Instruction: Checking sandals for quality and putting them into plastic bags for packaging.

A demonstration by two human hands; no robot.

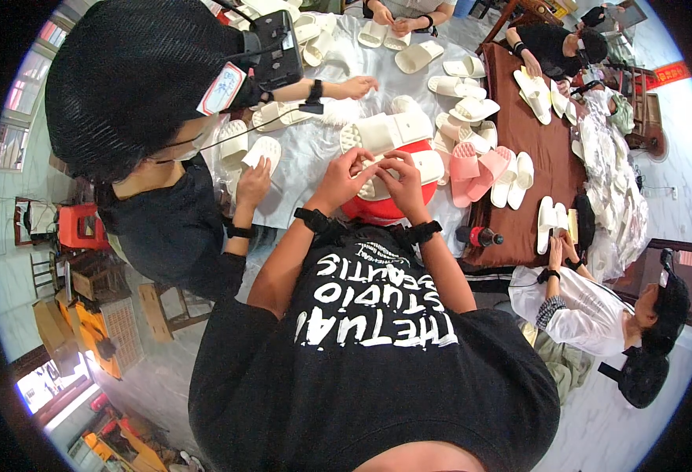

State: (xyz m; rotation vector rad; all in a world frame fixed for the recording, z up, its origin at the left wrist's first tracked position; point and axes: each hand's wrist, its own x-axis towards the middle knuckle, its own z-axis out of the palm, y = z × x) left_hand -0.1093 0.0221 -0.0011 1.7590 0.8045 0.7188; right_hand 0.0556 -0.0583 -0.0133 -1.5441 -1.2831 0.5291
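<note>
My left hand [344, 181] and my right hand [405, 187] meet fingertip to fingertip, each closed in a pinch. Whatever lies between the fingers is too small to make out. Right below them is a cream slide slipper [429, 165], partly covered by my hands. Just beyond my fingers lies another cream slipper [377, 132] with a dimpled footbed and a wide strap. These slippers rest over a round red thing [366, 209], perhaps a stool top or basin, mostly hidden by slippers and hands.
A pink slipper pair [480, 169] and several cream slippers lie on the plastic-covered table [283, 200]. At my left a co-worker's hand [253, 185] holds a white slipper [264, 153]. A dark bottle [480, 237] lies by the brown table [531, 228] at right, where other people handle slippers.
</note>
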